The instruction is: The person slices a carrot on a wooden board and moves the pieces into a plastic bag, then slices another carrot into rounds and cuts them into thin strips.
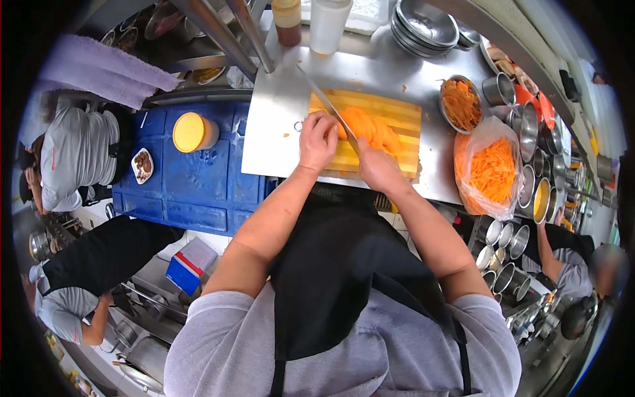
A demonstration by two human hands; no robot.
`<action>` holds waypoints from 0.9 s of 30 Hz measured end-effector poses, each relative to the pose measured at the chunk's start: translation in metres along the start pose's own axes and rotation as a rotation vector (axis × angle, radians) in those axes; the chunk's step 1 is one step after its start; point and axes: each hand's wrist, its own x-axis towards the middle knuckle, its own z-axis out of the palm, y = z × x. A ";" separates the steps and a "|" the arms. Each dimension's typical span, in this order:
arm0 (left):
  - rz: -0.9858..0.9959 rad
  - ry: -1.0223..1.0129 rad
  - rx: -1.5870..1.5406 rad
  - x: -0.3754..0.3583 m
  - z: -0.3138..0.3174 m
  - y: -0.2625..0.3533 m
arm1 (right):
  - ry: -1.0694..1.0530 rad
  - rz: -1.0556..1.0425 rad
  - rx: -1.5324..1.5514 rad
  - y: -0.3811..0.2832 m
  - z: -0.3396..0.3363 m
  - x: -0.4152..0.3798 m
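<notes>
A wooden cutting board (410,114) lies on the steel counter, with overlapping orange carrot slices (374,129) spread across its middle. My right hand (378,165) is closed around the handle of a kitchen knife (329,104). The blade slants up and left over the board, its tip beyond the board's left edge. My left hand (319,140) is close on the blade's left side, fingers bent and pressed on the orange carrot beside the blade. Its fingertips partly hide what they grip.
Right of the board stand a bowl of carrot strips (461,104) and a plastic bag of shredded carrot (491,169). Metal bowls (426,26) are stacked behind. A yellow-lidded tub (195,132) sits on a blue surface (198,178) at left. Other people (83,149) work nearby.
</notes>
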 end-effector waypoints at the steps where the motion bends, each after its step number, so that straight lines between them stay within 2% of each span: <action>1: -0.020 -0.002 -0.014 -0.001 0.000 -0.001 | 0.001 0.000 0.002 -0.003 -0.007 -0.006; 13: -0.002 0.002 0.000 -0.003 -0.001 -0.002 | 0.007 0.006 -0.002 -0.009 -0.021 -0.046; 21: 0.015 -0.016 0.034 -0.002 -0.003 -0.003 | 0.053 -0.007 0.042 0.001 0.019 -0.006; 27: 0.012 -0.008 0.031 -0.004 -0.004 -0.005 | 0.009 0.008 0.020 -0.005 -0.010 -0.021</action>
